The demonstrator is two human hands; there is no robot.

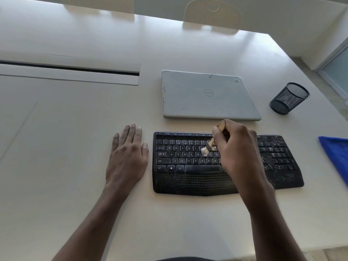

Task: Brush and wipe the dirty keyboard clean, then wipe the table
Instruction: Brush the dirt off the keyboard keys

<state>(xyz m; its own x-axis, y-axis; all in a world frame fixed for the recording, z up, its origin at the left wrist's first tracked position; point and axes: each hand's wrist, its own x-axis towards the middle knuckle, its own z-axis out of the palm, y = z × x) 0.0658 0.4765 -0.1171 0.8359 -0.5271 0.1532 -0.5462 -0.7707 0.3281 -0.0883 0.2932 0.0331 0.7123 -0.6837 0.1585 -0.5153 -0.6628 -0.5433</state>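
The keyboard [188, 183] is dull black plastic with a bumpy, dotted rest. The brush [209, 146] has a wooden handle and soft pale hairs. The table [75, 129] is smooth and a bit shiny. At three o'clock from the keyboard lies a soft blue cloth [337, 153].

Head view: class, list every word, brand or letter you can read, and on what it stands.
"DELL", upside down: laptop lid.
"tab", "caps lock", "shift", "ctrl", "alt": keyboard, left keys.
"QWERT", "ASDFG", "ZXCVBNM": its letter keys.
Function row and dirty number pad: too small or blurred to read.
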